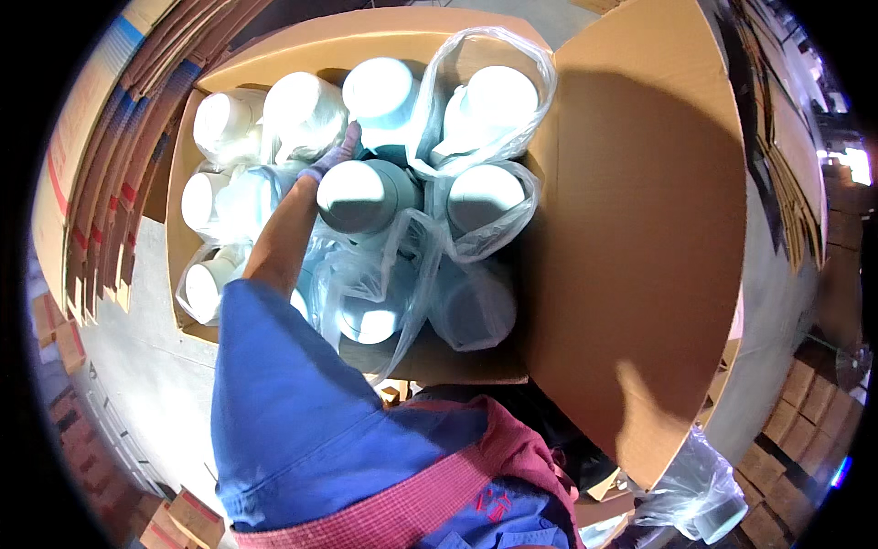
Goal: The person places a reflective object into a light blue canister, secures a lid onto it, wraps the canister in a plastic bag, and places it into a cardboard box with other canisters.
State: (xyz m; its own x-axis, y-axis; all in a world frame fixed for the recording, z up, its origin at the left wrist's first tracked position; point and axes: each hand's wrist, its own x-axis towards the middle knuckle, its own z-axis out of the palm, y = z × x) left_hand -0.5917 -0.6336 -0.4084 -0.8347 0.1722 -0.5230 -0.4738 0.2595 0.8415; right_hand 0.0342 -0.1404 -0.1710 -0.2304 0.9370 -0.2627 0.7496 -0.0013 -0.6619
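A large cardboard box [453, 20] stands before me with rows of white, lidded or capped cylindrical containers inside, several wrapped in clear plastic bags. My left hand [336, 154] reaches in among them; its thumb shows between the back-middle white container [378, 90] and the middle white container [353, 197]. The other fingers are hidden, so I cannot tell whether the hand grips either one. At the right of the box, loose clear plastic bags [480, 152] lie around the containers. My right hand is out of view.
The box's long flap [645, 206] spreads out to the right. Flattened cardboard boxes [113, 171] stand stacked at the left, with more [789, 144] at the right. A plastic-wrapped container [720, 518] is at lower right. Closed cartons [185, 521] sit on the floor at lower left.
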